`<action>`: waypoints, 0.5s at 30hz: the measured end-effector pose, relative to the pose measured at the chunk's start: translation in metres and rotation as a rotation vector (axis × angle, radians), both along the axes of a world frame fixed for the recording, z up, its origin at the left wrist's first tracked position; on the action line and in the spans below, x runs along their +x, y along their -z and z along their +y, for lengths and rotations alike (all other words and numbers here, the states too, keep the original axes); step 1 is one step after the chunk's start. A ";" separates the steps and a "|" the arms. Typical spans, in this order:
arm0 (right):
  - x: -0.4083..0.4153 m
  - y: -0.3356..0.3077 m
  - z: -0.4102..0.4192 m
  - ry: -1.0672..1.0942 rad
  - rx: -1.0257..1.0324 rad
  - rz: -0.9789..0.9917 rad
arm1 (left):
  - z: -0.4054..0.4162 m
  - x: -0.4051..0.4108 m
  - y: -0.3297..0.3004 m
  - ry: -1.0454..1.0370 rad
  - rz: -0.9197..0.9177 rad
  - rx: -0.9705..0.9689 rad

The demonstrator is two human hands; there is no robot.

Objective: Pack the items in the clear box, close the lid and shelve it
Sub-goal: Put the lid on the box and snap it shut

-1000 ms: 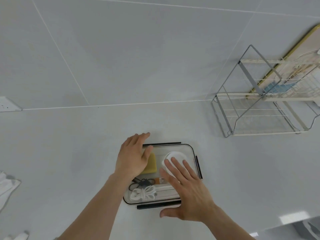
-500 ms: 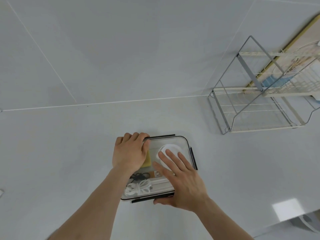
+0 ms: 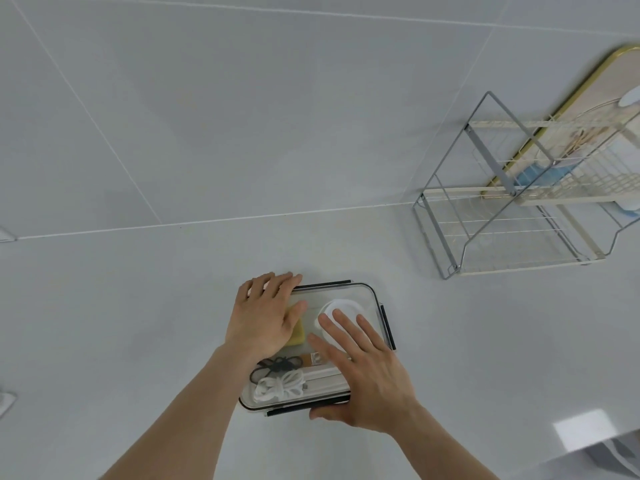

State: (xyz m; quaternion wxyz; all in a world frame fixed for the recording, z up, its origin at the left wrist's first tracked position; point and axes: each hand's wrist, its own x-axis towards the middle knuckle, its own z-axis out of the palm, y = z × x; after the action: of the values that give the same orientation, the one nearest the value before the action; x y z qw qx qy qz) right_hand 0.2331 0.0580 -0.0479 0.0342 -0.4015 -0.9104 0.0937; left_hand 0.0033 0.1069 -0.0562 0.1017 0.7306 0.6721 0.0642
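**Step in hand.** Closing. The lid (image 3: 341, 299) lies on the clear box (image 3: 311, 344), low and centre in the frame, and both your hands press flat on top of it. Packing looks done; shelving has not begun.

**Left hand** (image 3: 265, 320). Spread over the box's far left corner, fingers extended and released, curling slightly over the far rim, gripping nothing.

**Right hand** (image 3: 363, 372). Laid palm-down over the near right part of the lid, fingers straight and loose. The thumb wraps the near edge beside the front latch (image 3: 287, 411). Whether it is pushing that latch, you cannot tell.

**Latches.** Dark bars show at the far edge (image 3: 323, 285), the right side (image 3: 388, 327) and the near edge. The near one seems to stick out, so it is probably not snapped down; the others are too small to judge.

**Contents, seen through the lid.**
- Yellow sponge-like block (image 3: 298, 336), upper left, partly under your left hand.
- White round item (image 3: 341, 308), upper right.
- Black cord bundle (image 3: 275, 365), lower left.
- White cord bundle (image 3: 278, 389), just below the black one.
- Pale long item (image 3: 325, 375) to their right, partly under your right hand; its kind is unclear.

**Next move calls for.** Snap down each latch in turn while one palm holds the lid seated, then take the box by both ends.

**Destination.** Wire rack (image 3: 512, 237), right of frame, well apart from the box. Its lower tier appears free.
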 end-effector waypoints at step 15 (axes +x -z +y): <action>0.011 -0.002 0.016 0.881 -0.512 0.682 | -0.091 -0.009 -0.005 -0.701 -1.055 -0.142</action>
State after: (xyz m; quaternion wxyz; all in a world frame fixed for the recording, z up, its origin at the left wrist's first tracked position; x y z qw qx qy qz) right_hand 0.2446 0.0737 -0.0460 0.2616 -0.6830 -0.5451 0.4098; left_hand -0.0058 0.0164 -0.0516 0.4401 0.3289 0.7335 0.4003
